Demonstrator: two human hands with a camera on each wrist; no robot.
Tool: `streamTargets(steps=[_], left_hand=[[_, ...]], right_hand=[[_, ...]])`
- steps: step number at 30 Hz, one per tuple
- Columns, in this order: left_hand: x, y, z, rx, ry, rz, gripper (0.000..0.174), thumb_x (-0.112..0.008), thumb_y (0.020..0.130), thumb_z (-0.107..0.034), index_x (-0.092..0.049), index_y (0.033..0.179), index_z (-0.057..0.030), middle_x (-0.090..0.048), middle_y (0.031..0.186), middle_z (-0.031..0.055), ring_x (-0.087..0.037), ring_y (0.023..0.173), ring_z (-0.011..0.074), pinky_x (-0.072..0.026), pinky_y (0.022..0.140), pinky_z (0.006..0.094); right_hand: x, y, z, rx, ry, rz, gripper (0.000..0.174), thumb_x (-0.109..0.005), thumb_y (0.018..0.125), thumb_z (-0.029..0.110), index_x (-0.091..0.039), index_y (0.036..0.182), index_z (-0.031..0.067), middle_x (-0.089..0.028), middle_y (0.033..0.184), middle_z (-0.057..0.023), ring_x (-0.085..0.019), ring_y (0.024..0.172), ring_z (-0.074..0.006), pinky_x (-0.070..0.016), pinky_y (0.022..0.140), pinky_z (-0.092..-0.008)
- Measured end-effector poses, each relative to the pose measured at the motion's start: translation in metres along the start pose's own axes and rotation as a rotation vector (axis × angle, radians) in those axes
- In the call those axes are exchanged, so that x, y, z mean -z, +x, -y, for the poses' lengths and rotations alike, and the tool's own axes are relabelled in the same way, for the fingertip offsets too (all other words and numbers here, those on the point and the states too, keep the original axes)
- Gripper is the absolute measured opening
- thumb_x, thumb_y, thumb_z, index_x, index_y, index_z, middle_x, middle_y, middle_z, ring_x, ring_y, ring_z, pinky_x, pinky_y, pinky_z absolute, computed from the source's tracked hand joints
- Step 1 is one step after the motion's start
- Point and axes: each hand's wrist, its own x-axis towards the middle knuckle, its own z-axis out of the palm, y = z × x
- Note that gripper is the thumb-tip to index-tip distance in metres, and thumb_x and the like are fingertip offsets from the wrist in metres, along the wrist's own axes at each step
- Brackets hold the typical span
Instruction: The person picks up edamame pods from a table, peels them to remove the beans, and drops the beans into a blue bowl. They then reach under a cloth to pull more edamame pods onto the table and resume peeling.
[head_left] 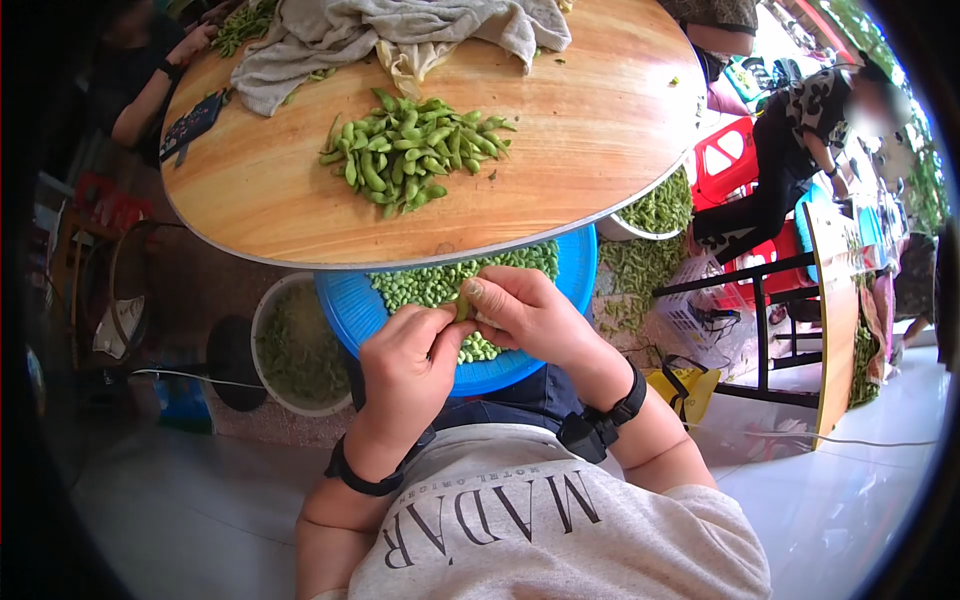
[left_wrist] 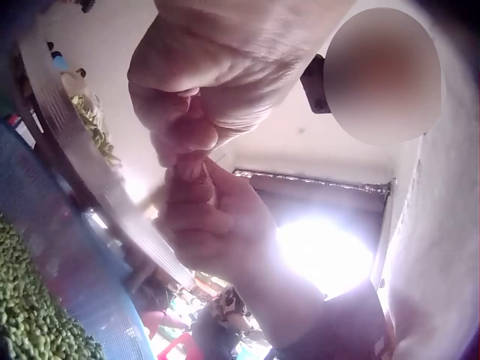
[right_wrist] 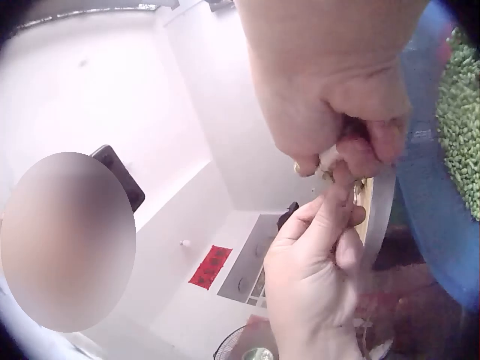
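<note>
Pod, one, green (head_left: pixel 462 308): held between the fingertips of both hands, above the blue basin and just beyond the near edge of the table. Whether it is already split cannot be told.

Left hand (head_left: pixel 405 355): fingers curled, the pod pinched at its near end by thumb and forefinger.

Right hand (head_left: pixel 525 315): fingers bent, the same pod gripped with the thumb laid against it.

Blue basin (head_left: pixel 334 325): placed below the hands, partly overhung by the table; shelled beans (head_left: pixel 415 288) contained in it, loosely spread.

Pod pile (head_left: pixel 410 150): heaped on the wooden table (head_left: pixel 255 200), apart from both hands; a grey cloth (head_left: pixel 320 45) is laid behind it.

Bucket (head_left: pixel 262 318): stood on the floor left of the basin, green matter held inside.

Step, as judged: shelling of a single pod. By the next move, firm thumb pressure along the seam seems to be required, with the opening kept over the basin so that the beans are caught.
</note>
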Motion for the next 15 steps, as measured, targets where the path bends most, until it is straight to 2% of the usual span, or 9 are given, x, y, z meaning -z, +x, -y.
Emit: streamTargets(steps=[4, 7, 10, 15], left_hand=[[-0.003, -0.003, 0.003, -0.021, 0.009, -0.034, 0.013, -0.067, 0.070, 0.003, -0.060, 0.081, 0.0014, -0.058, 0.068, 0.0125, -0.057, 0.055, 0.0230, -0.0443, 0.048, 0.0301], [-0.008, -0.011, 0.009, 0.151, -0.140, -0.030, 0.010, -0.065, 0.073, 0.002, -0.060, 0.082, 0.0020, -0.060, 0.067, 0.0099, -0.056, 0.052, 0.0172, -0.0427, 0.045, 0.0268], [-0.009, -0.012, 0.011, 0.554, -0.564, 0.021, 0.007, -0.063, 0.078, -0.001, -0.061, 0.083, 0.0023, -0.061, 0.067, 0.0070, -0.053, 0.048, 0.0107, -0.0392, 0.042, 0.0218], [-0.005, -0.006, 0.022, 0.791, -0.994, 0.054, 0.010, -0.059, 0.083, -0.009, -0.061, 0.082, 0.0006, -0.059, 0.065, 0.0077, -0.045, 0.042, 0.0074, -0.0332, 0.039, 0.0184]], right_hand=[[-0.006, 0.002, -0.014, 0.104, -0.089, -0.087, 0.029, -0.049, 0.092, 0.025, -0.055, 0.077, 0.0010, -0.045, 0.057, 0.0026, -0.039, 0.050, -0.0039, -0.0322, 0.043, -0.0209], [-0.007, 0.001, -0.016, 0.148, -0.078, -0.102, 0.028, -0.049, 0.092, 0.024, -0.054, 0.076, 0.0010, -0.046, 0.057, 0.0022, -0.040, 0.052, -0.0043, -0.0332, 0.044, -0.0216], [-0.009, 0.000, -0.021, 0.146, -0.038, -0.115, 0.028, -0.049, 0.092, 0.023, -0.052, 0.074, 0.0015, -0.046, 0.057, 0.0019, -0.041, 0.053, -0.0045, -0.0342, 0.046, -0.0213], [-0.010, -0.001, -0.024, 0.188, -0.038, -0.124, 0.028, -0.049, 0.092, 0.022, -0.049, 0.072, 0.0022, -0.045, 0.057, 0.0018, -0.041, 0.053, -0.0046, -0.0352, 0.047, -0.0214]])
